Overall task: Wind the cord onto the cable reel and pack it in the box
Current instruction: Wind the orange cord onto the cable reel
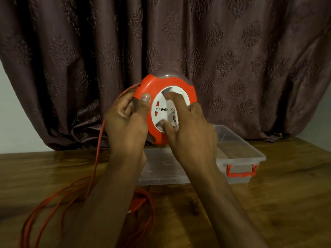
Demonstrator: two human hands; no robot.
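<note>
I hold the round orange cable reel [157, 83] up above the table, its white socket face [159, 111] turned toward me. My left hand [125, 117] grips the reel's left rim, thumb on the orange edge. My right hand [189, 127] has its fingers pressed into the white centre disc. The orange cord [97, 154] leaves the reel's left side, drops past my left wrist and lies in loose loops on the table at the lower left. An orange plug [137, 203] lies between my forearms. The clear plastic box [240, 154] stands open behind my hands.
The wooden table [268, 203] runs across the lower frame. The box has a red latch handle [240, 171] on its near right end. A dark patterned curtain [232, 51] hangs right behind the table and box.
</note>
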